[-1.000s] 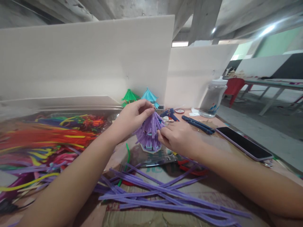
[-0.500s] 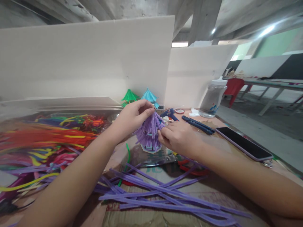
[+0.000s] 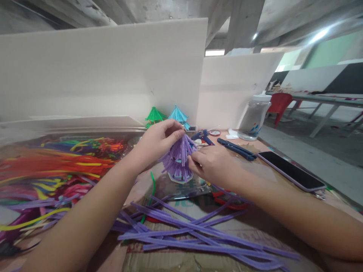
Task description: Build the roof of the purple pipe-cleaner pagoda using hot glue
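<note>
A small tiered tower of purple pipe cleaners (image 3: 177,163), like a pagoda, stands upright in front of me on a pale base. My left hand (image 3: 163,138) pinches its top between thumb and fingers. At the tower's right side, my right hand (image 3: 211,163) has its fingers closed against the edge of the roof strips; whether a strip is between the fingertips is hidden. Long loose purple pipe cleaners (image 3: 195,226) lie crossed on the table nearer to me. Behind the tower stand a green pagoda (image 3: 154,114) and a light blue pagoda (image 3: 177,114).
Bundles of coloured pipe cleaners (image 3: 56,164) cover the left side. To the right are a blue glue gun (image 3: 204,136), a utility knife (image 3: 236,149), a phone (image 3: 290,170) and a plastic bottle (image 3: 253,117). Red-handled scissors (image 3: 231,201) lie under my right forearm. White boards (image 3: 107,75) rise behind.
Both hands stay on the purple tower in nearly the same places. The view has shifted very slightly.
</note>
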`<state>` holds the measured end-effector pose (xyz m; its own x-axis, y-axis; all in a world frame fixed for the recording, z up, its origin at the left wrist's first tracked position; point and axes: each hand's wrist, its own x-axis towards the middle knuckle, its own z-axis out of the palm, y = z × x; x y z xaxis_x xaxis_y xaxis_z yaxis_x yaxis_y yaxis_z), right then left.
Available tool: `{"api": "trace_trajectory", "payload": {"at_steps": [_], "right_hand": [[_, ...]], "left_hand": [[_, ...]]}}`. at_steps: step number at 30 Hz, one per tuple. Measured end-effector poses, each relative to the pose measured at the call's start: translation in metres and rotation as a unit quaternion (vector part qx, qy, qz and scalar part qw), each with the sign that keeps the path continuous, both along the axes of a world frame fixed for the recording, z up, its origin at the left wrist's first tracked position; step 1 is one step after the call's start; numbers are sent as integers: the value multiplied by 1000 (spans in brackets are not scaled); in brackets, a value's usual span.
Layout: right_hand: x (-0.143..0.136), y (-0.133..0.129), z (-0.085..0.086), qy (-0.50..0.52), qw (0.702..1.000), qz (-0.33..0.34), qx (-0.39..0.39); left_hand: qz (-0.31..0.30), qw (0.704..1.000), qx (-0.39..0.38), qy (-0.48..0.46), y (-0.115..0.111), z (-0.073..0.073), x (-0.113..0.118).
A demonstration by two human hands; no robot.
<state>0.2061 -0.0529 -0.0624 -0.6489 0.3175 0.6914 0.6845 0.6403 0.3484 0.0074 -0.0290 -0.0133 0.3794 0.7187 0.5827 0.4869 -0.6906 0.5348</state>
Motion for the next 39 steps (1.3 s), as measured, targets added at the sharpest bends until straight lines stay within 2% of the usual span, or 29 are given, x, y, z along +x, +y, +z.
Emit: {"api": "trace_trajectory", "payload": {"at_steps": [6, 20, 23, 26, 30, 33, 36, 39], "right_hand": [[0, 0, 2, 5, 1000, 2, 27], [-3, -1, 4, 4, 999, -39, -23], [-4, -6, 9, 2, 995, -52, -85], [-2, -11, 19, 21, 977, -69, -200], [6, -9, 31, 26, 918, -32, -394], [7, -3, 31, 48, 862, -11, -505], [4, 2, 26, 86, 823, -25, -562], [3, 5, 24, 89, 834, -25, -545]], "left_hand": [[5, 1000, 13, 12, -2, 0, 0], [12, 999, 14, 27, -6, 2, 0], [15, 999, 15, 29, -3, 2, -3], [5, 1000, 10, 27, 5, 1, -8], [-5, 1000, -2, 17, 14, -1, -12], [4, 1000, -2, 15, 16, -3, -11], [3, 1000, -1, 16, 17, -4, -11], [8, 1000, 3, 22, 19, -5, -12]]}}
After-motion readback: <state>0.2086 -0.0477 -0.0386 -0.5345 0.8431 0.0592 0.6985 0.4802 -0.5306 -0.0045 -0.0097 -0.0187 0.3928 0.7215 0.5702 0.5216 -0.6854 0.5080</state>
